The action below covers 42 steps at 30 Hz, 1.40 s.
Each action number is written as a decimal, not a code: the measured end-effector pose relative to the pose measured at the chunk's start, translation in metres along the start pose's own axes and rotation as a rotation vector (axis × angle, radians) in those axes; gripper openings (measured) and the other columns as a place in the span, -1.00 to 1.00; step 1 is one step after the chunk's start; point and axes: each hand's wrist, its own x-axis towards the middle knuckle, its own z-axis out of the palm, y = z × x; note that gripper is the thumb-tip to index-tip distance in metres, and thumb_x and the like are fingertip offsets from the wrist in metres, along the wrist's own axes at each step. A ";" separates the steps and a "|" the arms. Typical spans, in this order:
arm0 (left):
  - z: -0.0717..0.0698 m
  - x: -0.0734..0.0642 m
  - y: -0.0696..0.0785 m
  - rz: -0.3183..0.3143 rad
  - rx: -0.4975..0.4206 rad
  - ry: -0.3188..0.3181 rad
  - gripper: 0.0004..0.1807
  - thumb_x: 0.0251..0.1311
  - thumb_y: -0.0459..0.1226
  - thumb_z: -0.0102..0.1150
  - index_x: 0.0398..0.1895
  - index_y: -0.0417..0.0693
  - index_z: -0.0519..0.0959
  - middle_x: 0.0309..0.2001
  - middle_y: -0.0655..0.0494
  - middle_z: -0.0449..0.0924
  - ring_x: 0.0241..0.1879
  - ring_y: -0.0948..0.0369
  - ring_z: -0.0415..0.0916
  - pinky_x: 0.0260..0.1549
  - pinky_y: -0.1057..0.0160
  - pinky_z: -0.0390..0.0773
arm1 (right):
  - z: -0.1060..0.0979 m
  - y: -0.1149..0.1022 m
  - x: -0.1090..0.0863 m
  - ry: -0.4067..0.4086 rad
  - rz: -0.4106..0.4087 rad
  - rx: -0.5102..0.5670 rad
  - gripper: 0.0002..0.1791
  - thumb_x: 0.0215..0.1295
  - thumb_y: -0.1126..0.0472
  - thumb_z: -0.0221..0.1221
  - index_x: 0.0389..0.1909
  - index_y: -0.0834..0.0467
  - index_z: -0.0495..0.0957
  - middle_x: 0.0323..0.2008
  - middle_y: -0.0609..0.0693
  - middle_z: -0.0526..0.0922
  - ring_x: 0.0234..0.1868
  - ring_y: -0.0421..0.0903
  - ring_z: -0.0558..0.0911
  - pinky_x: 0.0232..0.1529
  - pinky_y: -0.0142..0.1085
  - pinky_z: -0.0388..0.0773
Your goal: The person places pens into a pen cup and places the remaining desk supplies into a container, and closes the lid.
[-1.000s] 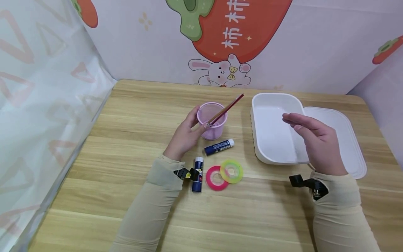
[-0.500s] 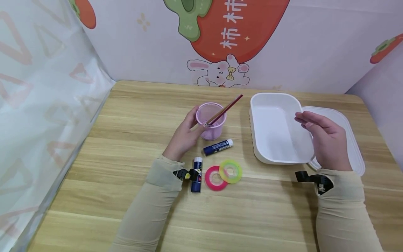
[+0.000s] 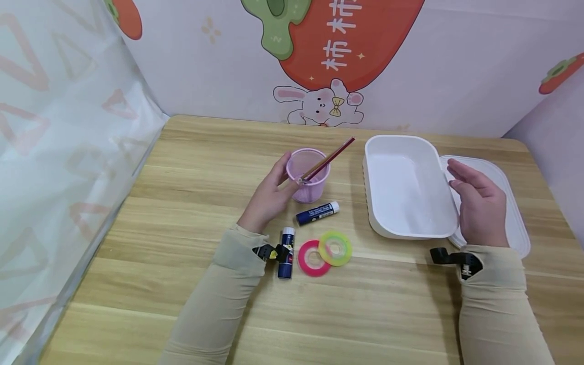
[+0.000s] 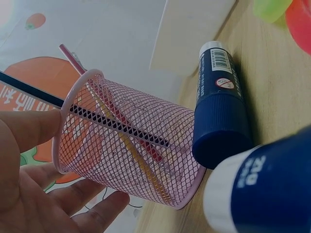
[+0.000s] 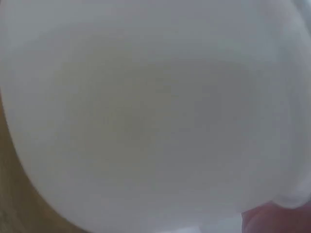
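Observation:
In the head view my left hand (image 3: 266, 200) holds a pink mesh pen cup (image 3: 307, 193) upright on the table, thumb at its near rim and fingers round its left side. Slim pencils (image 3: 339, 149) lean out of the cup to the right. The left wrist view shows a dark one (image 4: 29, 88) beside the thumb, with red and yellow ones through the mesh. My right hand (image 3: 484, 210) is at the right rim of a white plastic box (image 3: 406, 187), fingers fairly straight and thumb close to the edge. White wall fills most of the right wrist view, with a blurred fingertip (image 5: 277, 218) low right.
A white lid (image 3: 515, 223) lies right of the box, partly under my right hand. Before the cup lie two blue glue sticks, one slanted (image 3: 315, 214), one lengthwise (image 3: 285, 261) by my left wrist. A yellow-green tape roll (image 3: 345, 256) overlaps a red tape roll (image 3: 303, 263).
My right hand has moved right, from over the inside of the box to its right rim. The left hand and the pen cup have stayed in place.

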 end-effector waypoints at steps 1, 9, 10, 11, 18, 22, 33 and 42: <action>0.000 0.000 0.000 0.003 0.000 0.000 -0.18 0.42 -0.08 0.15 0.63 0.25 -0.02 0.53 0.12 0.18 0.46 0.04 0.20 0.35 -0.24 0.23 | -0.001 0.001 0.001 0.010 0.014 0.001 -0.58 0.35 0.57 0.01 0.19 0.38 0.56 0.12 0.04 0.68 0.27 -0.09 0.53 0.17 -0.47 0.48; 0.000 0.000 -0.002 0.014 0.000 0.000 -0.19 0.42 -0.08 0.14 0.63 0.23 -0.01 0.53 0.10 0.18 0.46 0.02 0.21 0.32 -0.25 0.27 | -0.012 0.011 0.002 -0.049 0.094 0.028 -0.55 0.41 0.50 0.03 0.29 0.29 0.50 0.23 -0.03 0.61 0.32 -0.16 0.48 0.20 -0.50 0.44; 0.000 0.000 -0.002 0.014 0.000 0.000 -0.19 0.42 -0.07 0.14 0.63 0.23 -0.01 0.53 0.10 0.18 0.46 0.03 0.21 0.33 -0.25 0.26 | -0.012 0.012 0.002 -0.056 0.101 0.019 -0.55 0.42 0.48 0.03 0.30 0.28 0.50 0.24 -0.03 0.60 0.33 -0.16 0.47 0.19 -0.51 0.45; 0.000 0.000 -0.002 0.014 0.001 0.000 -0.19 0.42 -0.07 0.15 0.63 0.22 -0.01 0.53 0.10 0.18 0.46 0.03 0.21 0.33 -0.24 0.26 | -0.013 0.013 0.002 -0.063 0.109 0.006 -0.55 0.44 0.46 0.03 0.31 0.26 0.49 0.27 -0.03 0.58 0.34 -0.16 0.46 0.18 -0.52 0.45; 0.000 0.000 -0.001 0.012 0.004 0.000 -0.18 0.42 -0.07 0.15 0.63 0.19 -0.01 0.53 0.11 0.18 0.46 0.03 0.21 0.35 -0.23 0.24 | -0.020 0.017 0.004 -0.075 0.187 -0.108 -0.55 0.50 0.32 0.03 0.37 0.20 0.44 0.41 -0.07 0.43 0.47 -0.19 0.28 0.31 -0.50 0.30; 0.000 -0.001 0.000 0.011 0.005 0.002 -0.19 0.42 -0.08 0.15 0.63 0.22 -0.01 0.53 0.12 0.18 0.46 0.03 0.20 0.34 -0.22 0.26 | -0.024 0.020 0.006 -0.074 0.227 -0.220 -0.53 0.54 0.24 0.00 0.42 0.15 0.40 0.46 -0.12 0.34 0.52 -0.22 0.16 0.29 -0.53 0.29; 0.000 0.000 0.000 0.006 0.010 -0.006 -0.19 0.43 -0.09 0.14 0.63 0.25 -0.02 0.53 0.11 0.19 0.46 0.04 0.20 0.36 -0.21 0.24 | -0.028 0.025 0.006 -0.108 0.296 -0.143 -0.48 0.55 0.21 -0.03 0.48 0.10 0.31 0.56 -0.13 0.11 0.54 -0.18 0.07 0.02 -0.59 0.50; 0.000 0.001 -0.002 0.019 0.028 0.000 -0.18 0.42 -0.09 0.14 0.63 0.19 -0.02 0.51 0.06 0.22 0.46 0.01 0.22 0.37 -0.25 0.18 | -0.024 0.027 0.007 -0.064 0.322 -0.095 -0.47 0.51 0.36 -0.06 0.46 0.06 0.35 0.55 -0.12 0.16 0.49 -0.16 0.21 -0.02 -0.54 0.55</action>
